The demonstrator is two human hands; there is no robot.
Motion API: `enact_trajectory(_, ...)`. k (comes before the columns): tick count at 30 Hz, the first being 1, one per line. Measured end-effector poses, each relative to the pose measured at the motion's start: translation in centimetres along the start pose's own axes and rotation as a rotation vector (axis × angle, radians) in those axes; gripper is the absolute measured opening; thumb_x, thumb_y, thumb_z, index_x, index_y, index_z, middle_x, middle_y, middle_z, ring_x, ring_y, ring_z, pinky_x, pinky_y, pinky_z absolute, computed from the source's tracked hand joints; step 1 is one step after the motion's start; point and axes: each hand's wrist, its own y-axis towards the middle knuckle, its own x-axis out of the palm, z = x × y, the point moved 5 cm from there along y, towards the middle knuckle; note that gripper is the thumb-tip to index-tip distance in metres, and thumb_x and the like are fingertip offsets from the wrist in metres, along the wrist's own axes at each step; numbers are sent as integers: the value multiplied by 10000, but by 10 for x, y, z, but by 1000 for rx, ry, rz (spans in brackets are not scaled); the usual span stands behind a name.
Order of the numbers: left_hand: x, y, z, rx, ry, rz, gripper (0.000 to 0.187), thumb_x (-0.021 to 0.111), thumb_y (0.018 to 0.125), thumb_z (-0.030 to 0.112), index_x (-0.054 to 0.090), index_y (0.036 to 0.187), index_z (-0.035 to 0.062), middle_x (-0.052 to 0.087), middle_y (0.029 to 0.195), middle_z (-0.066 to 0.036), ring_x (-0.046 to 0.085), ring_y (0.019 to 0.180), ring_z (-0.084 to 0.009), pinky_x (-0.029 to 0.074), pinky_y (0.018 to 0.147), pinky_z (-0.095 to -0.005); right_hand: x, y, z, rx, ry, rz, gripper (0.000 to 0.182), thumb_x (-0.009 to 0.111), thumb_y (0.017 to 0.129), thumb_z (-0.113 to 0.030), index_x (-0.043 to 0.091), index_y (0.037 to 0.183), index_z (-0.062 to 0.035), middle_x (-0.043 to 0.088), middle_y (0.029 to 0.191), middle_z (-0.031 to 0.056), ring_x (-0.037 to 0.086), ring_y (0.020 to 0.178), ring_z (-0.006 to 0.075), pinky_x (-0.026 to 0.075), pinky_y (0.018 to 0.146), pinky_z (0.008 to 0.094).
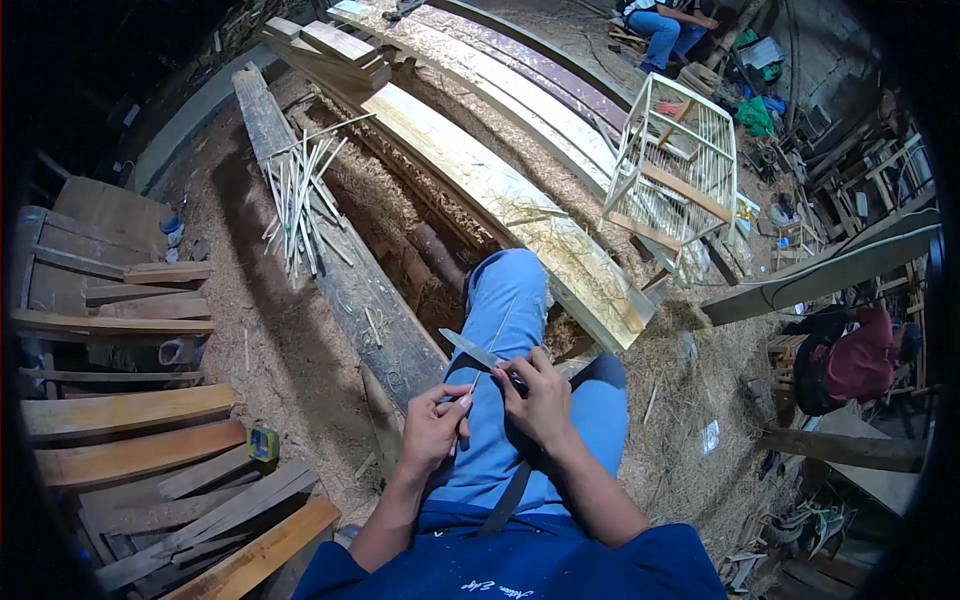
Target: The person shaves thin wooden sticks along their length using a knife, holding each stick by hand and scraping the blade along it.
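Above my jeans, my right hand [538,397] is closed round the handle end of a knife [468,348], whose blade points up and to the left. Close beside it, my left hand [433,430] pinches a thin stick [497,345] that runs upward past the blade over my thigh. The two hands are nearly touching. A pile of thin pale sticks [298,205] lies on the weathered plank [375,290] to the upper left. Light shavings are scattered on the pale board [590,265] beyond my knee.
A slatted wooden cage [675,170] stands at the upper right. Cut boards [140,405] are stacked at the left, with a yellow-green tape measure [263,443] beside them. One person [865,355] sits at the far right, another [668,30] at the top right. Shavings cover the floor.
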Motion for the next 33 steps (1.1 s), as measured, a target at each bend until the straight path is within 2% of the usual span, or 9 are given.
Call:
enact_trajectory(8, -10, -28, -5, -52, 17, 10, 230, 640, 994, 108, 654, 1182, -23, 634, 603, -36, 422, 353, -43, 307, 330, -201, 1, 4, 5, -14, -26, 20, 177, 725, 913, -279, 714, 950, -106, 568, 858, 101, 640, 707, 345, 492, 586, 476)
enact_trajectory(10, -16, -41, -11, -79, 33, 13, 221, 640, 993, 108, 658, 1168, -25, 627, 591, -37, 417, 349, -43, 308, 329, -200, -5, 10, 7, 9, -47, 104, 145, 760, 890, -231, 726, 935, -98, 581, 859, 105, 645, 716, 330, 493, 601, 437)
enact_trajectory(14, -29, -56, -19, -89, 34, -21, 216, 629, 1006, 114, 659, 1181, -10, 629, 605, -37, 439, 374, -42, 321, 338, -199, -6, 17, 19, 32, -38, 130, 139, 752, 897, -218, 716, 936, -90, 565, 838, 112, 625, 699, 326, 484, 603, 426)
enact_trajectory(16, -24, -50, -13, -83, 48, -33, 212, 627, 1004, 118, 648, 1171, -12, 627, 606, -41, 438, 367, -47, 313, 334, -204, -6, 17, 18, 39, -35, 129, 129, 746, 902, -195, 717, 942, -77, 564, 827, 117, 631, 703, 311, 486, 609, 420)
enact_trajectory(19, -10, -25, 2, -55, 84, -55, 207, 617, 1007, 124, 628, 1163, -11, 625, 607, -48, 437, 360, -56, 306, 329, -214, -3, 10, 18, 39, 84, 141, 134, 734, 903, -197, 707, 974, -87, 595, 875, 124, 652, 733, 357, 508, 634, 454)
enact_trajectory(23, 14, 19, 23, 20, 134, -53, 179, 601, 1012, 125, 617, 1134, -5, 622, 604, -47, 427, 355, -63, 303, 324, -227, -8, -1, 11, -35, 139, 76, 132, 749, 888, -175, 710, 954, -68, 597, 862, 129, 646, 745, 354, 507, 643, 440)
enact_trajectory(26, 19, 42, 20, -2, 214, -33, 156, 597, 1012, 126, 611, 1100, -2, 618, 599, -39, 420, 352, -63, 294, 318, -229, -9, -6, 10, -60, 148, 22, 137, 754, 883, -179, 713, 927, -56, 592, 857, 132, 640, 751, 356, 498, 639, 441)
enact_trajectory(28, 21, 41, 22, 3, 196, -53, 145, 591, 1014, 128, 606, 1082, 0, 614, 594, -33, 417, 349, -60, 287, 315, -228, -7, -6, 12, -17, 196, 29, 139, 757, 880, -185, 717, 920, -58, 585, 845, 130, 636, 740, 357, 493, 632, 444)
enact_trajectory(33, 16, 34, 13, -15, 81, -84, 184, 599, 1020, 156, 607, 1124, 4, 609, 584, -36, 407, 343, -56, 280, 315, -224, -9, -7, 9, -17, 86, 59, 147, 759, 884, -214, 725, 925, -78, 584, 838, 118, 643, 728, 344, 494, 612, 450)
